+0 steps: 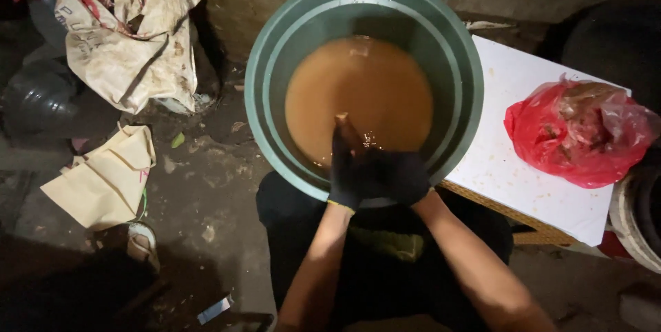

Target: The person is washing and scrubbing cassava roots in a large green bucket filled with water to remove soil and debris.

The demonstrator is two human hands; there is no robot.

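Basin (265, 63), green and round, sits on the floor just ahead of the person, holding murky brown water (358, 91). Both hands wear black gloves at its near rim. The left hand (344, 173) is clenched around a brown piece (343, 125) that pokes up out of the water; the right hand (396, 177) is pressed against the left, closed over it. A white surface (513, 146) to the right carries a red bag (582, 132); a sack (131, 36) lies far left. Likely risks: the wet piece slipping from the gloves, or water sloshing over the near rim onto the person's lap, since the hands work so close to it.
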